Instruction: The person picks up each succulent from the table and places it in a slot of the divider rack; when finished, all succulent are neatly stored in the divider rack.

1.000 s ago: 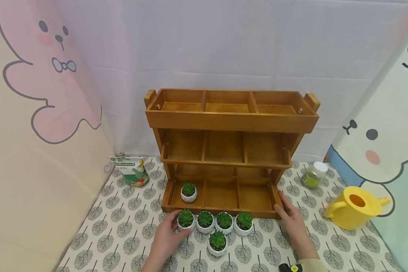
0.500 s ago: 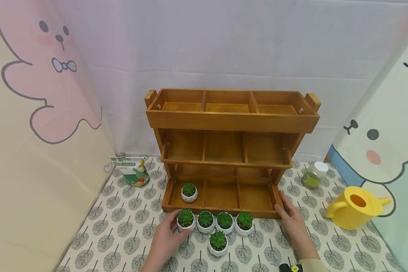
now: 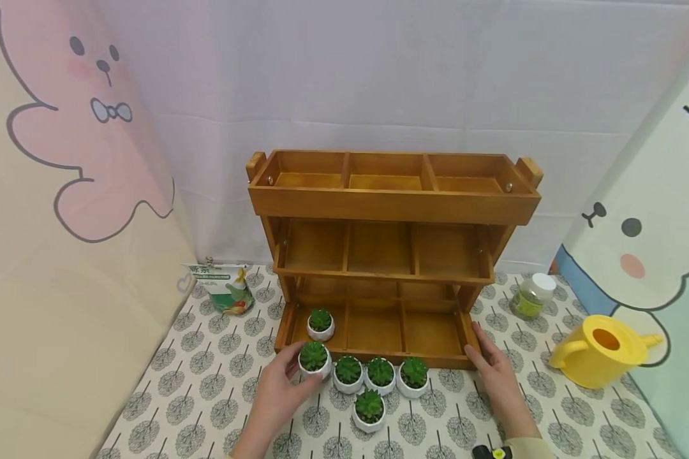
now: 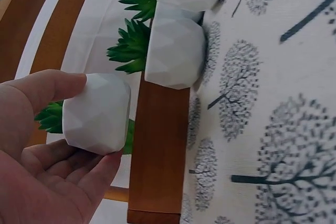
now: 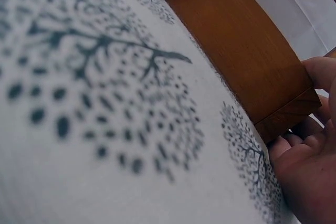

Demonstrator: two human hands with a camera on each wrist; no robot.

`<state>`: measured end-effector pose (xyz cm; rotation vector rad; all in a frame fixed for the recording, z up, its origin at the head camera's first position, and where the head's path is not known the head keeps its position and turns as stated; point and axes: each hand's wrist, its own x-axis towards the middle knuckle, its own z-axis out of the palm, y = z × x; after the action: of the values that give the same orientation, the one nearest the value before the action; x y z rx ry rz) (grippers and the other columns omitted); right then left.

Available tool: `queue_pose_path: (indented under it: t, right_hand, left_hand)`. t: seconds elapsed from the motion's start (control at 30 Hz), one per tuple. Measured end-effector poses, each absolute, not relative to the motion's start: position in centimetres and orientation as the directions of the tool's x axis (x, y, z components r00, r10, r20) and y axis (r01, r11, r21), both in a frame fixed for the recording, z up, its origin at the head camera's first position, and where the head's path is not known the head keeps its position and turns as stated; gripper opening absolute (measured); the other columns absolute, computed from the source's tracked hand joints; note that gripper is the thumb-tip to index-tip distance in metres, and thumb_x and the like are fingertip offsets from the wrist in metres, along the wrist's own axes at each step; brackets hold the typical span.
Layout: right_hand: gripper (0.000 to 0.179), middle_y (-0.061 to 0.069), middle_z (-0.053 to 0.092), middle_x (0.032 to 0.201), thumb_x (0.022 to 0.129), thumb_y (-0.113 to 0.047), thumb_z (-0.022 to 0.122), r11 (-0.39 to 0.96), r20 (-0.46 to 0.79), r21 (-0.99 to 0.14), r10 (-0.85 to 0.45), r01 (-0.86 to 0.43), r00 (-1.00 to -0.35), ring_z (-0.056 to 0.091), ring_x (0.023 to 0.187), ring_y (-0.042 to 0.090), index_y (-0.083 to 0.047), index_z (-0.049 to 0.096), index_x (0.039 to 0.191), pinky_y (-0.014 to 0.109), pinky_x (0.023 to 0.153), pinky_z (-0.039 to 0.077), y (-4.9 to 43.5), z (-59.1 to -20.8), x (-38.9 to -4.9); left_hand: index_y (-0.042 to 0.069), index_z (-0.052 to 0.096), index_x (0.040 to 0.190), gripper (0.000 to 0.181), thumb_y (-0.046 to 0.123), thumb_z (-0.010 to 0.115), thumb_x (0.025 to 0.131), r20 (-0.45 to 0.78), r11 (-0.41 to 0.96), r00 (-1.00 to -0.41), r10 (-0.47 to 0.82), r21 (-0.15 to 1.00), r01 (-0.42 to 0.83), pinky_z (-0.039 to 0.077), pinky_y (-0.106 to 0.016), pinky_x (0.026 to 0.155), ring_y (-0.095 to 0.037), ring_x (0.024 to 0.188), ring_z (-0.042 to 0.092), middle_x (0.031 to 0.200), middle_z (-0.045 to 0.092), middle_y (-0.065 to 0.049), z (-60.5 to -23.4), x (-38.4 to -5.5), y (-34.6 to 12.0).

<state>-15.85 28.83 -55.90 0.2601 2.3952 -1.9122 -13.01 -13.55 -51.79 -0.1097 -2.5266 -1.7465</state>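
Note:
My left hand pinches a small potted succulent by its white faceted pot, thumb on one side and fingers on the other. In the left wrist view that pot is raised off the cloth, in front of the shelf's lowest tray. The brown wooden three-tier shelf stands at the back. At its bottom right corner my right hand grips the tray's end, thumb over the edge and fingers outside. One potted succulent sits in the lowest tray's left compartment.
Three potted succulents line the tray's front, with another potted succulent nearer. A yellow watering can and a white-lidded jar stand right. A printed bag stands left on the tree-patterned cloth.
My left hand has lifted the leftmost potted succulent out of the row, slightly up toward the tray. The right hand keeps its grip on the tray's corner.

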Motion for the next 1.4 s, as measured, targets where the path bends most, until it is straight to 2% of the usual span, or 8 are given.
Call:
queue_pose_path:
  t: [0.1,0.23,0.3,0.47,0.77,0.93,1.23,1.4]
  right_hand:
    - [0.072,-0.001,0.009,0.173,0.11,-0.038,0.056,0.211,-0.158,-0.962,0.089,0.174,-0.983,0.007,0.159,0.029,-0.023,0.017,0.168,0.021,0.12,0.023,28.9,-56.0,-15.8]
    - [0.071,0.0,0.009,0.173,0.11,-0.035,0.056,0.196,-0.163,-0.965,0.085,0.176,-0.983,0.007,0.159,0.03,-0.024,0.017,0.168,0.033,0.124,0.021,28.9,-56.0,-15.7]
    - [0.071,-0.001,0.009,0.173,0.11,-0.034,0.055,0.189,-0.165,-0.966,0.084,0.178,-0.983,0.007,0.159,0.029,-0.024,0.017,0.168,0.034,0.124,0.02,28.9,-56.0,-15.7]
    - [0.071,-0.001,0.009,0.173,0.11,-0.035,0.056,0.186,-0.16,-0.967,0.082,0.173,-0.984,0.007,0.159,0.028,-0.024,0.017,0.168,0.028,0.123,0.022,29.0,-56.2,-15.8]
    - [0.074,0.0,0.008,0.173,0.109,-0.039,0.056,0.176,-0.148,-0.971,0.077,0.16,-0.986,0.006,0.159,0.029,-0.021,0.016,0.169,0.025,0.121,0.023,29.1,-56.5,-16.0]
    - [0.073,0.0,0.008,0.173,0.11,-0.038,0.056,0.177,-0.148,-0.971,0.082,0.161,-0.986,0.006,0.159,0.029,-0.021,0.016,0.169,0.035,0.124,0.02,29.0,-56.4,-16.0]
    - [0.073,-0.001,0.009,0.173,0.109,-0.039,0.056,0.182,-0.151,-0.969,0.087,0.165,-0.985,0.007,0.158,0.029,-0.022,0.017,0.168,0.039,0.124,0.02,29.0,-56.3,-16.0]
    - [0.072,-0.001,0.009,0.173,0.109,-0.038,0.056,0.186,-0.149,-0.969,0.087,0.164,-0.985,0.006,0.159,0.029,-0.023,0.018,0.168,0.04,0.124,0.019,29.0,-56.3,-16.0]
  left_hand:
    - [-0.002,0.06,0.141,0.066,0.004,0.088,0.081,0.116,0.353,-0.993,0.02,0.929,0.116,0.05,-0.036,0.105,-0.036,0.126,0.063,0.137,0.064,-0.018,-51.3,-13.4,-13.3]
    - [0.0,0.06,0.141,0.065,0.006,0.087,0.082,0.118,0.377,-0.993,0.025,0.918,0.118,0.051,-0.036,0.104,-0.035,0.125,0.063,0.137,0.064,-0.018,-50.6,-13.9,-12.9]
    - [0.0,0.059,0.142,0.065,0.008,0.087,0.083,0.116,0.386,-0.993,0.034,0.915,0.12,0.052,-0.036,0.103,-0.035,0.125,0.064,0.137,0.064,-0.018,-50.2,-14.2,-12.7]
    - [-0.002,0.058,0.143,0.065,0.009,0.086,0.085,0.123,0.379,-0.99,0.071,0.915,0.141,0.054,-0.035,0.1,-0.036,0.125,0.063,0.137,0.062,-0.02,-49.6,-15.1,-12.0]
    - [-0.001,0.059,0.142,0.064,0.01,0.086,0.085,0.137,0.352,-0.984,0.111,0.921,0.168,0.053,-0.034,0.101,-0.034,0.124,0.063,0.136,0.063,-0.018,-49.1,-16.3,-10.5]
    - [0.0,0.058,0.142,0.064,0.011,0.085,0.086,0.108,0.338,-0.984,0.139,0.929,0.15,0.052,-0.034,0.103,-0.033,0.126,0.062,0.136,0.063,-0.018,-49.1,-17.3,-9.7]
    - [-0.004,0.057,0.14,0.063,0.011,0.085,0.086,0.108,0.347,-0.977,0.186,0.923,0.168,0.052,-0.039,0.104,-0.036,0.126,0.061,0.133,0.063,-0.019,-49.4,-18.6,-8.2]
    - [-0.004,0.058,0.139,0.064,0.015,0.087,0.085,0.102,0.396,-0.973,0.206,0.901,0.179,0.055,-0.042,0.1,-0.035,0.121,0.063,0.128,0.065,-0.018,-49.7,-19.3,-7.3]
